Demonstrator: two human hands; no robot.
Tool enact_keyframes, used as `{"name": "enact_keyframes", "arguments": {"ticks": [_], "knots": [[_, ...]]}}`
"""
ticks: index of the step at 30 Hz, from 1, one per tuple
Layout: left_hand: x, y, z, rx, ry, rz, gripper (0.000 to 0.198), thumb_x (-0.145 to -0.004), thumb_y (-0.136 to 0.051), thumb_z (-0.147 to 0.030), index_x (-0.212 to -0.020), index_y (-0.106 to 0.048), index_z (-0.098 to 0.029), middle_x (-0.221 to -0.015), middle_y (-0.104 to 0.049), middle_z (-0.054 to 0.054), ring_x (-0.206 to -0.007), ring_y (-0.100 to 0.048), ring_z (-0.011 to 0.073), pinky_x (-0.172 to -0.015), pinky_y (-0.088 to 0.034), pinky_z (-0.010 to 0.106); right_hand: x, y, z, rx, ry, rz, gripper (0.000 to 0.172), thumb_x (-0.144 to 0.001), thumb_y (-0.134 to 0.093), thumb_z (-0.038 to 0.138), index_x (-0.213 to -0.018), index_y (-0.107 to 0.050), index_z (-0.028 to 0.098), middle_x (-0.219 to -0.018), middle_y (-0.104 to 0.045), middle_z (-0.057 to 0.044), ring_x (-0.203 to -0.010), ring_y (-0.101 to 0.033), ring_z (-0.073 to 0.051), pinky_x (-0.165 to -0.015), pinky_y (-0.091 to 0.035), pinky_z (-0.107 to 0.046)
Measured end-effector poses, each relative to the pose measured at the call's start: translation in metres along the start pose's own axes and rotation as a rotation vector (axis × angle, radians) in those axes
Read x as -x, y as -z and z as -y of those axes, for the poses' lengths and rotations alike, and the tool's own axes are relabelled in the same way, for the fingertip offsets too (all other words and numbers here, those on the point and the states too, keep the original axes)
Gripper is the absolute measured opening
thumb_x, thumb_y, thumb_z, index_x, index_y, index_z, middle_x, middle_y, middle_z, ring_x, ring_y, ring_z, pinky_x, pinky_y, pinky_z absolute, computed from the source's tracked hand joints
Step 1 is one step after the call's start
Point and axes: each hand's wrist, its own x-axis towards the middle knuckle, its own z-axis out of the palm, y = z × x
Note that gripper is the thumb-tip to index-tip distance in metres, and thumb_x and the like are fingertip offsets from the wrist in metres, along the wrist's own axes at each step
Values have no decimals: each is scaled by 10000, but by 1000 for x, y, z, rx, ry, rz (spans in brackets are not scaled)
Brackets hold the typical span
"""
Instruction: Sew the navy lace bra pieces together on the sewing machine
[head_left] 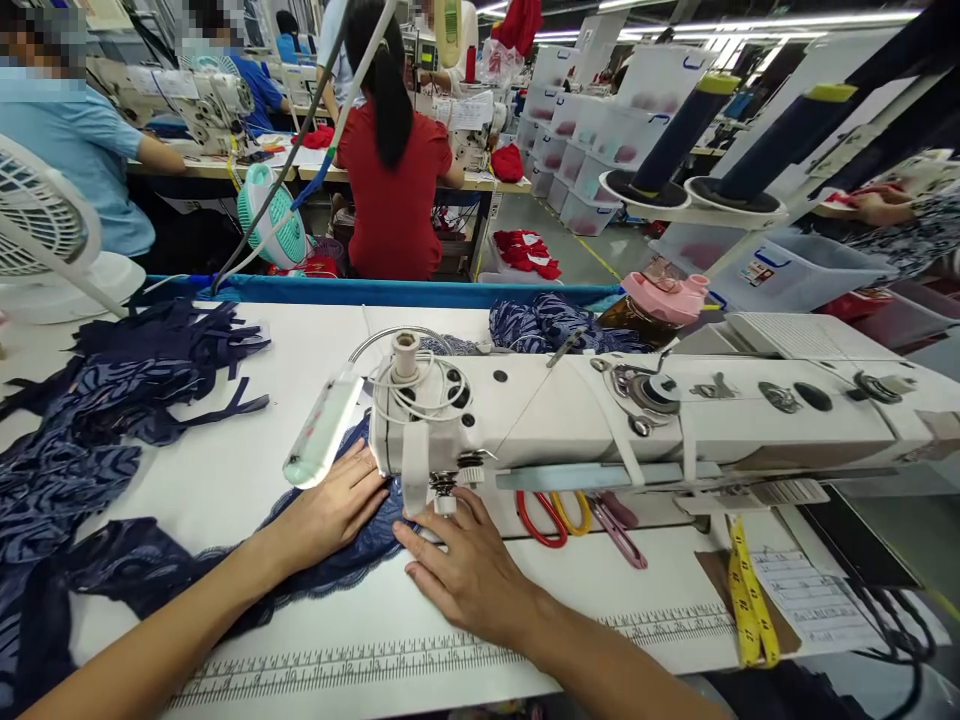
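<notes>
My left hand [330, 512] lies flat on a piece of navy lace fabric [341, 565], fingers stretched toward the head of a white sewing machine [525, 400]. To the right of the needle area, my right hand [476, 570] rests with fingers spread, its fingertips at the fabric's edge. The machine head hides the needle and the tips of some fingers. From under the left hand, the lace runs left toward a heap of navy patterned fabric [67, 480]. A lit lamp [322, 428] on a bendable neck hangs above my left hand.
Red-handled scissors [541, 520], a pink thread snipper [619, 532] and a yellow tape measure [748, 600] lie right of my right hand. A printed ruler [360, 664] runs along the front edge. Behind the machine stands a pink-lidded bottle [664, 300]. Co-workers sit beyond.
</notes>
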Motion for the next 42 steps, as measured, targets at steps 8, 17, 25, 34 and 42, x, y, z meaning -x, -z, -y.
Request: {"name": "enact_keyframes", "arguments": {"ticks": [8, 17, 25, 34, 42], "knots": [[-3, 4, 4, 2, -10, 37, 254, -1006, -341, -217, -936, -582, -178, -873, -639, 61, -1025, -629, 230, -1012, -472, 456, 0, 1, 1, 9, 27, -7, 354, -965, -536, 292, -1306, -541, 199, -1302, -603, -89, -1043, -546, -234, -1047, -313, -505], [-2, 4, 9, 10, -13, 19, 299, -1008, -347, -192, -1169, -597, -159, -1208, -649, 113, -1200, -577, 234, -1007, -509, 426, -2, 3, 1, -28, 30, -97, 301, -944, -555, 248, -1242, -578, 212, -1282, -614, -79, -1028, -557, -222, -1046, -326, -518], [59, -13, -26, -91, 166, -59, 431, -993, -396, -184, -1422, -418, -150, -1451, -493, 144, -1388, -413, 259, -1129, -392, 524, -20, 3, 12, -90, -41, -191, 275, -976, -408, 133, -1183, -583, 183, -821, -659, -43, -722, -620, -171, -662, -478, -310], [145, 31, -52, 331, 842, -305, 474, -935, -515, -449, -1350, -470, -225, -1237, -660, 126, -1115, -654, 297, -951, -552, 518, -89, 2, 81, 253, 65, 133, 116, -804, -556, 64, -804, -552, 179, -555, -574, -2, -421, -509, -147, -394, -253, -272], [153, 28, -118, 1060, 870, 81, 313, -778, -690, -518, -960, -691, -265, -900, -742, 57, -833, -704, 276, -721, -619, 411, -163, 82, 122, 424, 248, -531, 257, -988, -350, 115, -1045, -601, 106, -620, -475, 28, -512, -535, -111, -456, -320, -232]]}}
